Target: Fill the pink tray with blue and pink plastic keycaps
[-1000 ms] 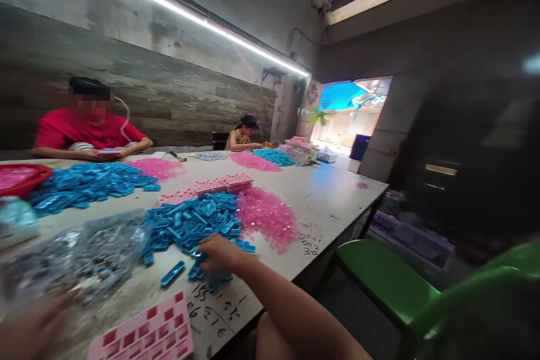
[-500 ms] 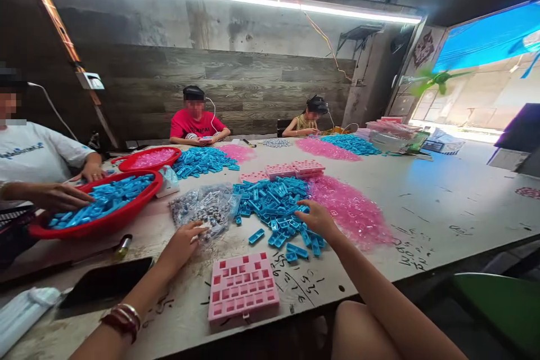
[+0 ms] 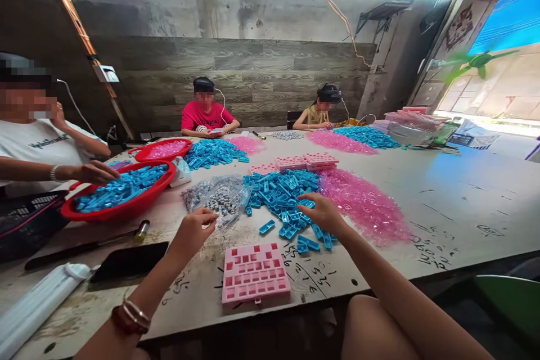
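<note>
At the far left, a co-worker in a white shirt [image 3: 50, 149] sat with one hand [image 3: 99, 172] over the blue pieces in a red basin [image 3: 126, 209]. Nearer, a dark flat slab [image 3: 130, 262] lay on the table [image 3: 455, 194], beyond the person's left forearm. The left hand [image 3: 194, 232] was at the near edge of a clear bag [image 3: 223, 196] of small metallic bits, fingers curled; whether they were clamped on the plastic, I could not tell. Behind, a co-worker in a red shirt [image 3: 207, 118] sat across the table. A pink compartmented tray [image 3: 256, 275] lay between the forearms, near the table's front edge, with a heap of blue pieces [image 3: 278, 194] beyond it and three similar pink trays [image 3: 301, 162] behind that heap. The right hand [image 3: 324, 215] was over the heap's right side, thumb and fingers apart; contact with the pieces was unclear. Translucent pink pieces [image 3: 369, 208] spread right of the blue ones, touching them. A green chair [image 3: 506, 304] stood at the lower right.
</note>
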`<state>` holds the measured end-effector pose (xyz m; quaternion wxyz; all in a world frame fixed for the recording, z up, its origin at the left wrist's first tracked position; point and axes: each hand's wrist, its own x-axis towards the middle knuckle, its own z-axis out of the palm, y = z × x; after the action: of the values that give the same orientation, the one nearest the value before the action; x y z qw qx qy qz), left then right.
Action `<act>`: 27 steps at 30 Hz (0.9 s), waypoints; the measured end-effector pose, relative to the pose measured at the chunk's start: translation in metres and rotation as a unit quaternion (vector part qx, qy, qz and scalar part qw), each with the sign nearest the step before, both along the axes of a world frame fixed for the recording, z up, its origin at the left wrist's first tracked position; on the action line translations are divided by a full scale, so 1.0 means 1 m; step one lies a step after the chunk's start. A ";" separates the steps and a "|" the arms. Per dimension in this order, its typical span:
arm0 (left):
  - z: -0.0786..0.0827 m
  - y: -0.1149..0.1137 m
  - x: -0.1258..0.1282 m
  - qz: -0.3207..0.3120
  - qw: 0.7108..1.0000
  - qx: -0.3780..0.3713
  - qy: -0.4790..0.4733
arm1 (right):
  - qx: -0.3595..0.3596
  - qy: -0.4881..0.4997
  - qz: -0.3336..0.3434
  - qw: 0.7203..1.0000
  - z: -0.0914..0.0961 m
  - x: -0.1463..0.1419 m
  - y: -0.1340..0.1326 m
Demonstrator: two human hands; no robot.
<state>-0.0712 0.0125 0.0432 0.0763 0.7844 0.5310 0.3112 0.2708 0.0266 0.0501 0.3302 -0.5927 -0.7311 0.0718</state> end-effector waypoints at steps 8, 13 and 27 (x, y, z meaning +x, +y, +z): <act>0.017 -0.042 0.036 -0.117 0.990 -0.076 -0.026 | -0.048 0.040 0.135 0.989 0.009 -0.025 -0.016; 0.014 -0.042 0.034 -0.107 0.992 -0.066 -0.026 | -0.183 -0.100 0.422 0.882 0.020 -0.063 -0.050; 0.008 -0.044 0.043 -0.115 0.991 -0.059 -0.021 | -0.177 -0.195 0.354 0.897 0.018 -0.077 -0.071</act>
<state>-0.0285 -0.0318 0.0514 0.1688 0.8275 0.4534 0.2850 0.1935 -0.0446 0.0680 0.0235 -0.3454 -0.9177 0.1951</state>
